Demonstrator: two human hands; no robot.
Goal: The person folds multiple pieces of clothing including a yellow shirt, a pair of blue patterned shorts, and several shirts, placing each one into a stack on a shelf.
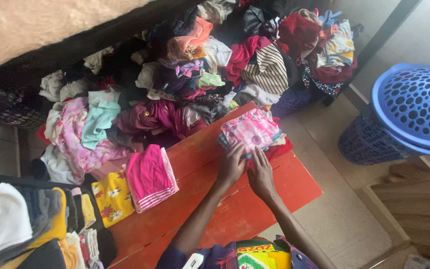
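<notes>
A pink floral garment (251, 130) lies folded on top of a small stack at the far end of a red wooden table (195, 209). My left hand (231, 164) presses flat on its near edge, fingers spread. My right hand (261, 174) lies beside it, fingers on the same edge of the cloth. Both hands touch the garment with flat fingers and do not grip it.
A folded pink striped garment (150, 177) and a yellow floral one (111, 197) sit at the table's left. A big heap of mixed clothes (195, 74) lies beyond the table. A blue perforated laundry basket (404, 117) stands at right. Folded stacks (31, 224) fill the lower left.
</notes>
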